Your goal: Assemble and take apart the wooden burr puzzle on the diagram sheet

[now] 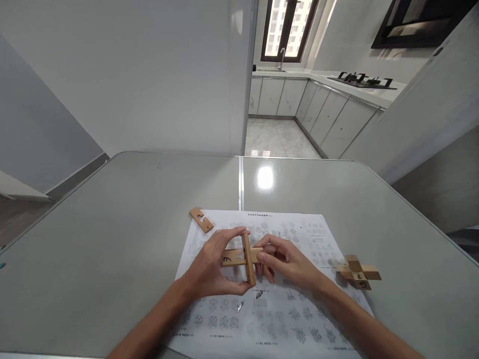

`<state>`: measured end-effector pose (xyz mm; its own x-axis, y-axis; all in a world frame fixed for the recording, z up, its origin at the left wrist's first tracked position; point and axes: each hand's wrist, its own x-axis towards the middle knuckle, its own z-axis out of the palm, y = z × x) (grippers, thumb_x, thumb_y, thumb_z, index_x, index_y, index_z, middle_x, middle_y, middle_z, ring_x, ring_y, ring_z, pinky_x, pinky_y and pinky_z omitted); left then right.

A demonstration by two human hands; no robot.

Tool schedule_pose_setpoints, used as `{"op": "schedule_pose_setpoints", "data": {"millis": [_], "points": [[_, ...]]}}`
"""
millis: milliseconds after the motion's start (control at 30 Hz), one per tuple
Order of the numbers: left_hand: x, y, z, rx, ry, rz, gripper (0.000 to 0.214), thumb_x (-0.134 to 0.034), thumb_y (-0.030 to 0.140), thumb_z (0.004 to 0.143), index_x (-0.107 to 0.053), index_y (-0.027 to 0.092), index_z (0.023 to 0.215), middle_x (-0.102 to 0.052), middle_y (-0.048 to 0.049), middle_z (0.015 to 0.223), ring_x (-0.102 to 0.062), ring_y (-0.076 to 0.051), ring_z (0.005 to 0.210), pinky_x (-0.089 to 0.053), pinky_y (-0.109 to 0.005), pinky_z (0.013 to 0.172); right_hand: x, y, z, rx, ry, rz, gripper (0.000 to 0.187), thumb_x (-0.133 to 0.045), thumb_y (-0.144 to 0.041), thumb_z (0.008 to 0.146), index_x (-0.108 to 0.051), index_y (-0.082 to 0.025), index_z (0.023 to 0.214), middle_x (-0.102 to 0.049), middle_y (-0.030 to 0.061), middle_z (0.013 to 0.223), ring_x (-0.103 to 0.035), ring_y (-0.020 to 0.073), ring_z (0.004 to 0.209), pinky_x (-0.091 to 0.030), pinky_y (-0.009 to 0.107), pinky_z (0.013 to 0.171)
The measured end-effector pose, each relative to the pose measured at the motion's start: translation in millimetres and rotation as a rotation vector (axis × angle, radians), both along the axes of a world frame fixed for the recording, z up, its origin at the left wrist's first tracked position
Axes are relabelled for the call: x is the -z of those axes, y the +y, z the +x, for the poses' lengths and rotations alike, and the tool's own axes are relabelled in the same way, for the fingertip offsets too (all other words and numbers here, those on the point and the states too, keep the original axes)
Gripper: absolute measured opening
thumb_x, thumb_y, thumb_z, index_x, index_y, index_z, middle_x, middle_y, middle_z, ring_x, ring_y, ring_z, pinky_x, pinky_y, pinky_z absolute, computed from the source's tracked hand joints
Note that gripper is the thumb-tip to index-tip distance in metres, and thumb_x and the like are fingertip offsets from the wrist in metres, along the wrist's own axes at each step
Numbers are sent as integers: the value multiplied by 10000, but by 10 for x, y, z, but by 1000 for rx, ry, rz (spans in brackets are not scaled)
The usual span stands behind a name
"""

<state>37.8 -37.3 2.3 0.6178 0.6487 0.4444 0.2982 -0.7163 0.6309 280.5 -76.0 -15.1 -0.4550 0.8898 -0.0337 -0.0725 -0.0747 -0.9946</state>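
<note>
A: ok what's the grip doing?
B: left hand [209, 264] has an upright wood strip [248, 259] clamped between thumb and fingers, right hand [284, 259] is pinching the 3 o'clock end of a crosswise strip [232, 258]. can't tell if that one's slotted through or just behind.

A: and around them?
B: printed paper [318, 224] underneath, notched piece [201, 219] at 10 o'clock, wood block cluster [359, 272] at 3, over the paper's edge.

A: table?
B: pale grey-green table [112, 259], kinda shiny, metal seam [241, 184] at 12, bright glare spot [265, 178] toward 1.

A: room?
B: plain pale wall [168, 75] at 11, kitchen past it: tall window [288, 30] just after 12, marble-look cabinets [318, 102] around 1, black stove [362, 80] about 1:30.
</note>
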Motion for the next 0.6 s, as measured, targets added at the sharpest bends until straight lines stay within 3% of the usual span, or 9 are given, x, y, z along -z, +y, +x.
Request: {"op": "schedule_pose_setpoints", "data": {"millis": [133, 400, 600], "points": [[-34, 24, -10, 31, -16, 27, 1000, -866, 209, 619, -432, 316, 1514, -695, -91, 1334, -692, -329, 1165, -572, -494, 1002, -9, 25, 39, -7, 3, 8, 272, -624, -483, 1055, -648, -217, 1105, -721, 7, 756, -613, 121, 566, -501, 280, 607], [-63, 72, -84, -43, -51, 7, 949, -859, 208, 623, -456, 293, 1478, -670, -104, 1364, -666, -342, 1235, -552, -500, 1054, -26, 89, 174, 161, 6, 25, 263, -651, -467, 1031, -673, -205, 1038, -645, -28, 663, -506, 115, 540, -436, 282, 603], [-23, 159, -140, -346, -14, 89, 807, -875, 345, 766, -459, 287, 1454, -657, -112, 1359, -659, -325, 1202, -575, -500, 1006, -21, 87, 154, 358, 0, 0, 260, -653, -473, 1009, -626, -217, 971, -580, -52, 595, -448, 123, 508, -394, 292, 572]]}}
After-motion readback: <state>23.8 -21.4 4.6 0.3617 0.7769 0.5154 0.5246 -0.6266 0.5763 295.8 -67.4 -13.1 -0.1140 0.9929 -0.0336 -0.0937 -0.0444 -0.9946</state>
